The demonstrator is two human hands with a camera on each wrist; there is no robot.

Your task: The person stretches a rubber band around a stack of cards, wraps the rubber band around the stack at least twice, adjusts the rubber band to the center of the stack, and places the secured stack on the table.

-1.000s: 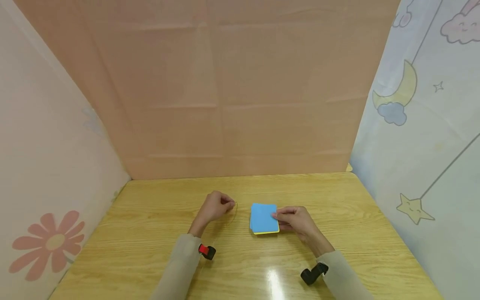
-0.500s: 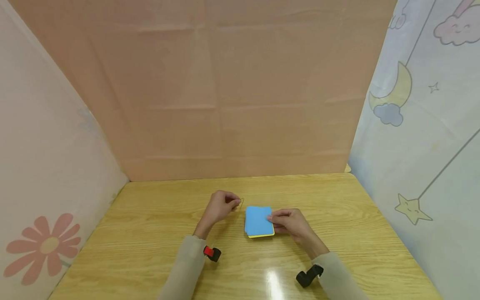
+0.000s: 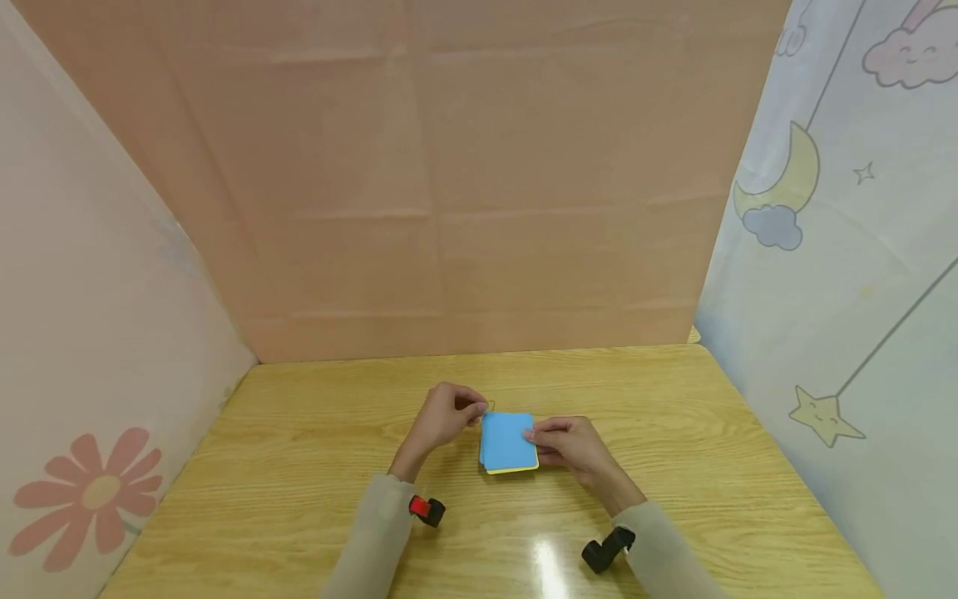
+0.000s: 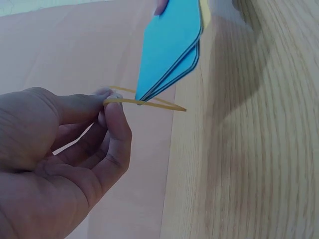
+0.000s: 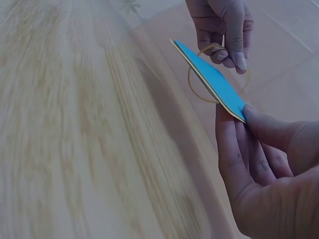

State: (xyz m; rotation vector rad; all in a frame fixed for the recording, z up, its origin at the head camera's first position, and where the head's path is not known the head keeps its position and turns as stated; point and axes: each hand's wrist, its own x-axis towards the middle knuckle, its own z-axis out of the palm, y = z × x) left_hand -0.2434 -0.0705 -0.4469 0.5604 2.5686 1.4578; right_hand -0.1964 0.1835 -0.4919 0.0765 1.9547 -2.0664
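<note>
My right hand (image 3: 580, 453) pinches a small stack of square cards (image 3: 511, 443) by its right edge, thumb on top. The upper face is blue, and a yellow layer shows along the lower edge. At the stack's far-left corner, my left hand (image 3: 443, 418) pinches a thin tan rubber band (image 4: 162, 105) between thumb and fingers. In the left wrist view a corner of the cards reaches the loop of the band. From the right wrist, the band (image 5: 193, 89) hangs as a loose ring around the far end of the cards (image 5: 214, 82).
A wood-grain table (image 3: 299, 466) lies under both hands. Behind it hangs a pinkish-brown sheet (image 3: 449, 191). White printed sheets flank the left (image 3: 97, 274) and right (image 3: 861, 274) sides. Black wrist cameras sit on both sleeves.
The cards have moved left with my right hand, while my left hand has moved slightly right. The rubber band, formerly apart from the stack, is now at its far-left corner.
</note>
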